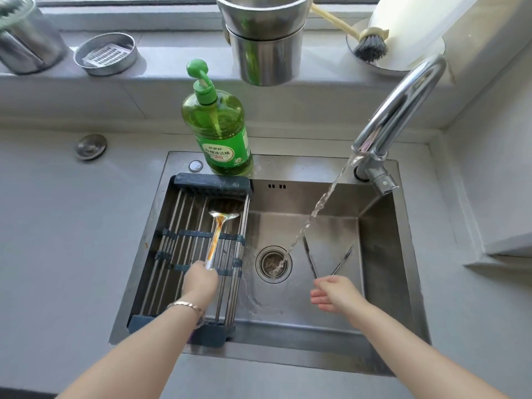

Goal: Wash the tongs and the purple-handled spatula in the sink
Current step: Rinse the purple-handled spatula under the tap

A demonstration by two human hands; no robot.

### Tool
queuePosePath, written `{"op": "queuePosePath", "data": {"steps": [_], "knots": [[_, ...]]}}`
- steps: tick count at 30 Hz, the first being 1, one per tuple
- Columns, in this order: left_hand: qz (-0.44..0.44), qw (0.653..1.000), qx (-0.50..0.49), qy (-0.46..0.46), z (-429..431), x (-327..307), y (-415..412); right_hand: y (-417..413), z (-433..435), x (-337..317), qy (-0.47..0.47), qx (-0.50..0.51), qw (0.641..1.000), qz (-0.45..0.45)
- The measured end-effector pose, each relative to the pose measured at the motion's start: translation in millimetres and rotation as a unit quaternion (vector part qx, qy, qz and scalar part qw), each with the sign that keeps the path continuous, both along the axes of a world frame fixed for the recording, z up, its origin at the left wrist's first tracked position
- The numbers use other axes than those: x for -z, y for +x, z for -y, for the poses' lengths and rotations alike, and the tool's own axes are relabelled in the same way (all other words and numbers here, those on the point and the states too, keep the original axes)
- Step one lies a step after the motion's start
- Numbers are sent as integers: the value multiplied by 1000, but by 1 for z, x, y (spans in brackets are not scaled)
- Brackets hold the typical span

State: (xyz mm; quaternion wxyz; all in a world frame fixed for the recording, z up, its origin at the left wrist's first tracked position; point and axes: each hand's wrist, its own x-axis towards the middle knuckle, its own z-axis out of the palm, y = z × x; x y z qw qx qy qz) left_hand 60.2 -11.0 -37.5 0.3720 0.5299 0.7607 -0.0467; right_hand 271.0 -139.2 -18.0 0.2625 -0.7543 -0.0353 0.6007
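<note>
My left hand (200, 280) grips the handle of the metal spatula (220, 223), which lies over the drying rack (187, 254) with its blade toward the back. A brown stain runs down its shaft. The purple handle is hidden under my hand. The metal tongs (331, 260) lie spread in a V on the floor of the steel sink (383, 254), right of the drain (273, 263). My right hand (334, 293) hovers open just in front of the tongs, apart from them. Water streams from the faucet (400, 110) onto the drain.
A green dish soap bottle (218, 125) stands on the sink's back rim. On the sill sit stacked steel pots (264, 38), a round steel dish (106, 54), a dish brush (368, 44) and a white container (414, 27). A grey counter (63, 226) surrounds the sink.
</note>
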Motion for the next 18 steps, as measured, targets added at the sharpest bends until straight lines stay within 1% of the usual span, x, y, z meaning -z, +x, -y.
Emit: {"op": "queuePosePath", "data": {"steps": [2, 4, 6, 8, 10, 12, 15, 18], "knots": [[-23, 999, 19, 40, 0, -9, -6, -3, 0, -3, 24, -17, 999, 14], [-56, 994, 63, 72, 4, -24, -15, -5, -1, -7, 62, -33, 997, 41], [-80, 985, 106, 113, 8, -40, -28, -6, -2, -14, 107, -59, 989, 88], [-91, 973, 145, 157, 11, -58, -39, -7, -2, -22, 159, -102, 970, 152], [-103, 959, 189, 186, 14, -75, -41, -11, -4, -36, 198, -155, 942, 221], [-94, 949, 232, 191, 16, -87, -33, -16, -7, -49, 245, -188, 909, 279], [-49, 945, 279, 161, 18, -92, -11, -20, -15, -58, 315, -241, 845, 358], [-35, 935, 324, 142, 18, -92, 17, -18, -23, -54, 328, -308, 777, 440]]}}
